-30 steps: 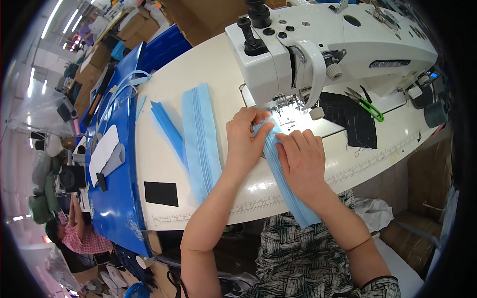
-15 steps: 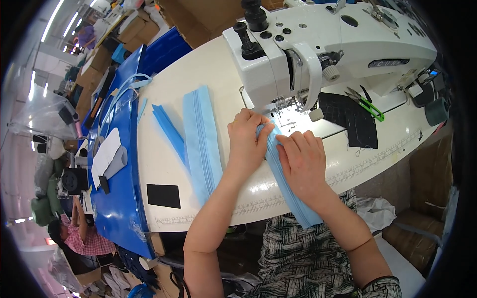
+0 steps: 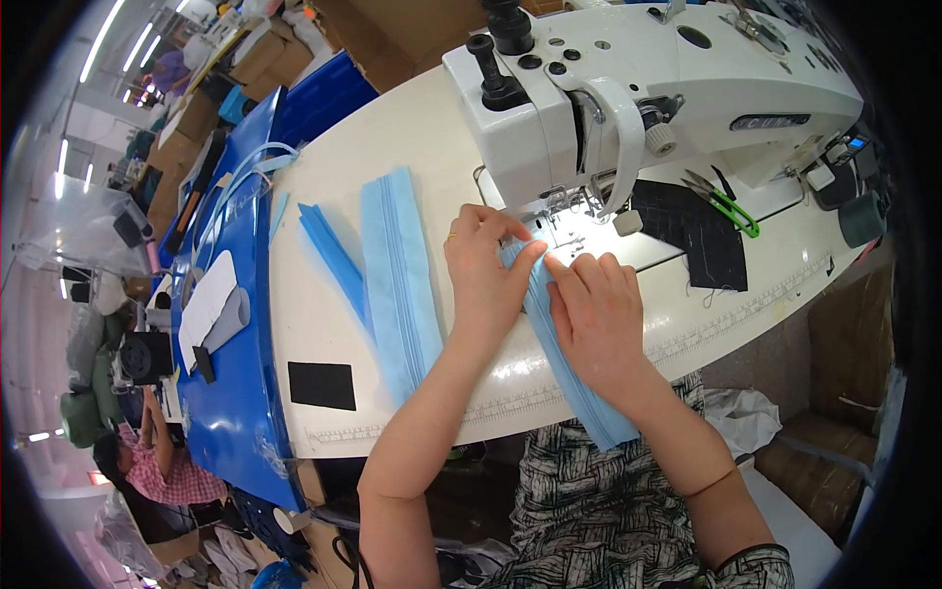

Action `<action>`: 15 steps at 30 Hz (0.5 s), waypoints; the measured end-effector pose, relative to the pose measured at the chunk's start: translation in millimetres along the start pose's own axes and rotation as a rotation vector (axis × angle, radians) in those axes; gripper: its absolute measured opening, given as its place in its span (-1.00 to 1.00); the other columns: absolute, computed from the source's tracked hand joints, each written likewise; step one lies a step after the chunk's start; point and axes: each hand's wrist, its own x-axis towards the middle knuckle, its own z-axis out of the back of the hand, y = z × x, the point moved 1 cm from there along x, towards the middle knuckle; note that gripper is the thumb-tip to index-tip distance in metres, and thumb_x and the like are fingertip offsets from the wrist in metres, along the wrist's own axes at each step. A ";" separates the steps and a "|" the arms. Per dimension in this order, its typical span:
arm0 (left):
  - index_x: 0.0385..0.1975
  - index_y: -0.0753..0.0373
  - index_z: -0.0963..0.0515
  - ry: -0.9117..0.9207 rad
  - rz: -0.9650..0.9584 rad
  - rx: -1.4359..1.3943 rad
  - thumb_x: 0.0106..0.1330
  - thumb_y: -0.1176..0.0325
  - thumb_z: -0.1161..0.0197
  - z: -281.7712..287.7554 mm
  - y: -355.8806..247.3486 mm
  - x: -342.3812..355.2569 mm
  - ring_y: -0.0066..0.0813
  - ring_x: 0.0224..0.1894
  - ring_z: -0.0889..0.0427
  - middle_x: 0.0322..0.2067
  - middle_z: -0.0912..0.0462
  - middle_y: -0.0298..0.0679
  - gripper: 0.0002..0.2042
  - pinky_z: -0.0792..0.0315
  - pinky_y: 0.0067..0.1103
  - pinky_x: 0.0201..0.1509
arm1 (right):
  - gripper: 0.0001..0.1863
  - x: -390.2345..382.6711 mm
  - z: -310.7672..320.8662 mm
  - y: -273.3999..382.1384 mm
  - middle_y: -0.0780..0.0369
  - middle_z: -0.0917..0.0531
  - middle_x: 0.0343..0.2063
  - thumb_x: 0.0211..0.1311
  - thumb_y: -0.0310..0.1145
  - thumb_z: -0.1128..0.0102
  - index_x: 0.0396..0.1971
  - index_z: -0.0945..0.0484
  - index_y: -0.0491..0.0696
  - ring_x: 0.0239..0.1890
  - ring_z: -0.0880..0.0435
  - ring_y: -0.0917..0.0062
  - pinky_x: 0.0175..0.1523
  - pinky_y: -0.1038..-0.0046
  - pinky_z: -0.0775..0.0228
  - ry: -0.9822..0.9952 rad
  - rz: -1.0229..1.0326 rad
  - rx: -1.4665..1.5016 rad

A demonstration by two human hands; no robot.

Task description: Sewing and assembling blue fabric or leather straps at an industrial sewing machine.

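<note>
Both my hands are at the front end of a light blue zipper strip (image 3: 579,378), just short of the needle area of a white sewing machine (image 3: 530,147). My left hand (image 3: 486,260) pinches the strip's left edge between thumb and fingers. From the right, my right hand (image 3: 599,314) grips the same strip with its fingers curled and the thumb underneath. The strip's tail slants back over the table edge toward my lap. Left of my left hand lie a second light blue zipper strip (image 3: 397,265) and a folded, darker blue strip (image 3: 332,257).
Green-handled snips (image 3: 731,211) rest on black fabric (image 3: 692,236) right of the needle area. A black rectangle (image 3: 322,386) lies at the white table's (image 3: 461,422) front left. Beyond its left edge stands a blue surface (image 3: 231,393). Another person (image 3: 167,471) sits far left.
My left hand has shifted very slightly left, its fingers still pinching the strip's front end. The right hand and the other pieces look almost unchanged.
</note>
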 end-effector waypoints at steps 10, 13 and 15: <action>-0.19 0.24 -0.65 0.136 -0.304 0.208 0.20 0.58 -0.21 2.2 -10.7 -17.1 -0.26 -0.22 -0.45 -0.19 -0.52 -0.25 -0.79 -0.29 -0.45 -0.17 | -0.70 -2.6 1.9 -1.0 0.29 -0.44 -0.43 0.10 -0.42 -0.21 -0.13 -0.59 -0.11 -0.31 -0.41 0.43 -0.20 0.37 -0.22 -0.027 -0.012 0.035; -0.11 0.26 -0.60 0.199 -0.289 0.195 0.20 0.58 -0.19 1.9 -11.7 -20.6 -0.26 -0.17 -0.45 -0.11 -0.52 -0.26 -0.74 -0.27 -0.43 -0.12 | -0.70 -3.2 2.4 -0.4 0.28 -0.44 -0.43 0.10 -0.42 -0.20 -0.13 -0.58 -0.11 -0.31 -0.41 0.43 -0.20 0.37 -0.22 -0.027 -0.022 0.017; -0.11 0.25 -0.59 0.197 -0.286 0.207 0.19 0.57 -0.19 3.4 -16.1 -20.1 -0.26 -0.14 -0.46 -0.10 -0.53 -0.26 -0.74 -0.26 -0.42 -0.08 | -0.70 -3.5 0.9 -1.4 0.28 -0.43 -0.43 0.09 -0.42 -0.21 -0.13 -0.58 -0.11 -0.31 -0.41 0.43 -0.18 0.36 -0.22 -0.032 -0.057 0.029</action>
